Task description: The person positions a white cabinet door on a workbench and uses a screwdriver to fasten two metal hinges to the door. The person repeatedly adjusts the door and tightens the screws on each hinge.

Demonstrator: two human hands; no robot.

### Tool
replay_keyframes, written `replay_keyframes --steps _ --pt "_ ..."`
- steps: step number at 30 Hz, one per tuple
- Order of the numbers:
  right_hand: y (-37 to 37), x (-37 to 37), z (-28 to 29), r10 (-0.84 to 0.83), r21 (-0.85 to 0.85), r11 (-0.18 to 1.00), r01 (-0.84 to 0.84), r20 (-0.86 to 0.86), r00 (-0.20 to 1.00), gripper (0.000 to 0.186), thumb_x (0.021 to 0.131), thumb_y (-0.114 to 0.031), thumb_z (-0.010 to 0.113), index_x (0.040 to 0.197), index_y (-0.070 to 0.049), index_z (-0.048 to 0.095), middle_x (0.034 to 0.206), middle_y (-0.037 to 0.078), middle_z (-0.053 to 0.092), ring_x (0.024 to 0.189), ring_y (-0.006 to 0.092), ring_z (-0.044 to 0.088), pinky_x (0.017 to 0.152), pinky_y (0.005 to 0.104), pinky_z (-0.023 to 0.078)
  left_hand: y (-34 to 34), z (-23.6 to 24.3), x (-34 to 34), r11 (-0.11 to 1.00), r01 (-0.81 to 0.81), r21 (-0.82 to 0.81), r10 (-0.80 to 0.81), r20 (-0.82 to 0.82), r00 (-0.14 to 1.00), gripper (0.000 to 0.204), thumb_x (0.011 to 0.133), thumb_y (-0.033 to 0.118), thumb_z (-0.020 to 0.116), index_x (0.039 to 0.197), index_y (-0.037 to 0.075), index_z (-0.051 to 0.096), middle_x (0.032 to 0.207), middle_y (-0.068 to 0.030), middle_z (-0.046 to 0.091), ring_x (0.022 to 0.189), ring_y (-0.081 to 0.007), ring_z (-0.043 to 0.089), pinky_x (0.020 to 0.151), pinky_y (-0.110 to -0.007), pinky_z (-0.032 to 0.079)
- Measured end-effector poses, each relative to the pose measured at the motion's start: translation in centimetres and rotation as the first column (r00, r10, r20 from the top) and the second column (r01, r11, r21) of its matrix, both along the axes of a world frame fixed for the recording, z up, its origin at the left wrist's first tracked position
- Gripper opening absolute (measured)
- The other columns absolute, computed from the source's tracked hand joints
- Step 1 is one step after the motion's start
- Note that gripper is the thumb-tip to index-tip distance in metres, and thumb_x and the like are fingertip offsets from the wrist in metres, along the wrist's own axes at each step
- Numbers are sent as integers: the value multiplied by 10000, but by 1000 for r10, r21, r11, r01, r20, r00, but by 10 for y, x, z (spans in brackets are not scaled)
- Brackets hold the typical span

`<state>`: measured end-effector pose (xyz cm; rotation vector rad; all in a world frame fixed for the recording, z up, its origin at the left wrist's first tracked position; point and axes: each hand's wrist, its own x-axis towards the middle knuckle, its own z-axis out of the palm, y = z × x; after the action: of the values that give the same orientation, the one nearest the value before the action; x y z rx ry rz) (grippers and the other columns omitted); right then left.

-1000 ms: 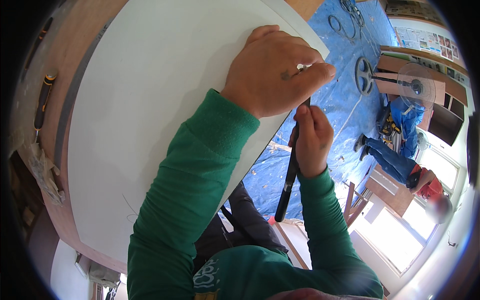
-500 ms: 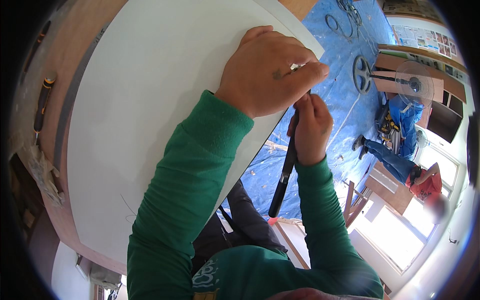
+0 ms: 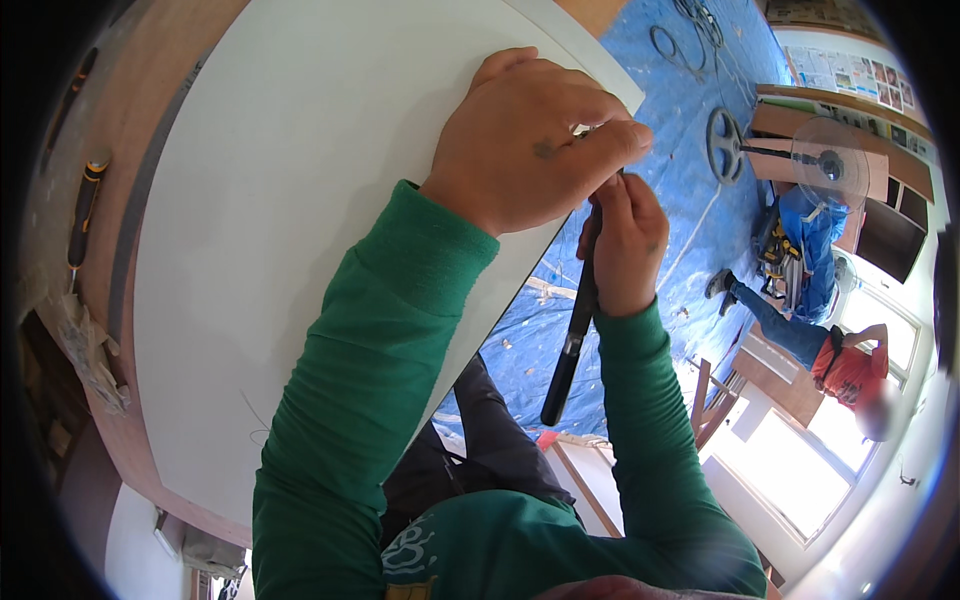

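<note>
A large white panel point(image 3: 250, 220) lies in front of me, and its right edge runs under my hands. My left hand point(image 3: 535, 145) rests on the panel near its far right corner, back upward. Its thumb and forefinger are bent together over the edge; what they pinch is hidden. Just below the left thumb, beyond the edge, my right hand point(image 3: 630, 245) is closed round a long, slim black bar-like tool point(image 3: 572, 355). The tool's lower end hangs toward me with a shine on it; the upper end disappears between my hands, so its exact kind does not show.
A black-and-orange screwdriver point(image 3: 85, 215) lies on the wooden surface point(image 3: 150, 90) left of the panel. Blue sheeting point(image 3: 700, 60) covers the floor at right, with a standing fan point(image 3: 828, 162), cables point(image 3: 690, 25) and a person in a red shirt point(image 3: 845, 370) farther off.
Both hands have shifted very slightly to the left, and the lower end of the black tool has risen a little. The person at right has changed arm position.
</note>
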<state>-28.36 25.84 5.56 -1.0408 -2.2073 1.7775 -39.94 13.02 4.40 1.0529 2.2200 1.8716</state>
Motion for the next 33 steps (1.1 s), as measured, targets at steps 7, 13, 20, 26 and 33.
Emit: replay_keyframes --steps 7,13,20,26,33 --pt "-12 21 2 82 46 995 -85 65 995 318 1055 -199 594 775 -58 536 586 -23 465 456 48 450 416 249 351 -1 -1 0 999 -16 -27 16 -14 1000 300 956 352 601 975 122 792 1009 -23 779 1034 -207 665 1153 -466 286" --pt "-10 18 -4 16 36 999 -18 36 999 317 1060 -239 593 805 -53 565 598 -22 477 442 51 449 402 252 347 -2 1 -1 999 23 -25 -23 6 1000 288 972 307 567 1011 128 789 1048 -17 778 1077 -196 649 1163 -466 263" --pt "21 -11 -10 13 74 997 -10 -48 999 329 1071 -252 541 816 -45 571 583 -6 485 441 82 481 410 260 383 1 -3 -3 999 3 55 -5 48 999 339 939 403 618 921 110 789 969 -34 779 1007 -233 681 1135 -469 312" --pt "43 -3 -14 -144 -236 966 108 -142 979 311 1095 -330 504 929 -69 539 616 12 478 474 116 509 461 280 450 -1 0 -4 999 32 10 -31 -45 999 285 975 260 551 1016 73 764 943 -51 755 960 -222 650 1046 -410 361" --pt "35 -28 -14 -84 -311 950 29 -165 983 289 1068 -325 581 949 -66 531 674 -9 456 477 98 482 417 258 401 -1 7 -3 999 43 -29 -43 -4 999 277 981 238 562 1061 53 753 951 -66 749 940 -210 640 1072 -406 346"
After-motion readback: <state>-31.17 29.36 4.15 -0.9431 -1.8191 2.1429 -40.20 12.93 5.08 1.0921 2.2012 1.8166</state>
